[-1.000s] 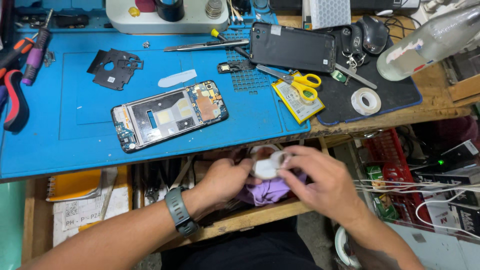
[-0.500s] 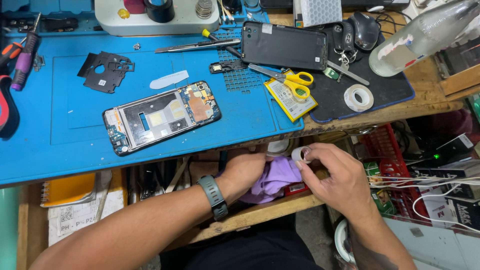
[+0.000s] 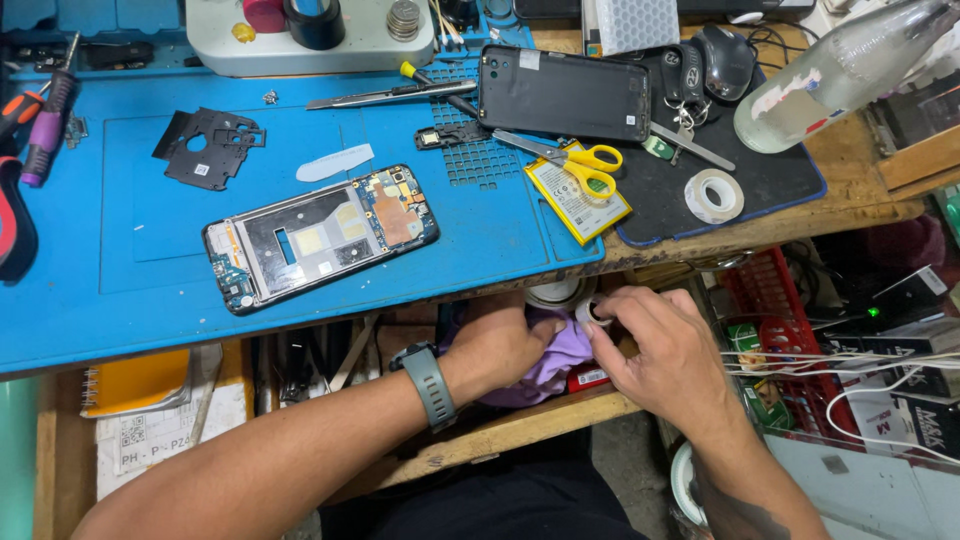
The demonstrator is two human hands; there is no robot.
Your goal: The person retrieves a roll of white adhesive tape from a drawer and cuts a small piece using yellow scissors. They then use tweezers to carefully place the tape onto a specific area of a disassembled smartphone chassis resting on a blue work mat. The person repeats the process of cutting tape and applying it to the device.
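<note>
Both hands are down in the open drawer under the front edge of the blue work mat [image 3: 120, 300], so that mat is the reference for everything else here. The left hand [image 3: 500, 345], with a grey watch [image 3: 432, 385] on the wrist, is curled down onto a purple cloth [image 3: 560, 355] bunched in the drawer, fingers tucked into it, though whether it really grips the cloth or just presses on it is hard to tell. The right hand [image 3: 665, 355] sits just beside it, thumb and fingers pinching a small white tape roll [image 3: 592, 312] right below the mat's front edge. Another pale roll [image 3: 555, 292] peeks out just behind the hands, half hidden by the desk edge. Up on the mat, a stripped phone frame [image 3: 320, 237] lies tilted near the middle with its boards exposed, a black plastic cover piece [image 3: 205, 148] off toward the mat's back left, and a white pry pick [image 3: 335, 162] between them. At the mat's right end sit yellow-handled scissors [image 3: 570, 157] on top of a yellow battery [image 3: 578, 195], with a black phone [image 3: 565, 92] face down behind them. Just past the mat's right edge, on a dark pad, there's a bigger tape roll [image 3: 714, 196].
</note>
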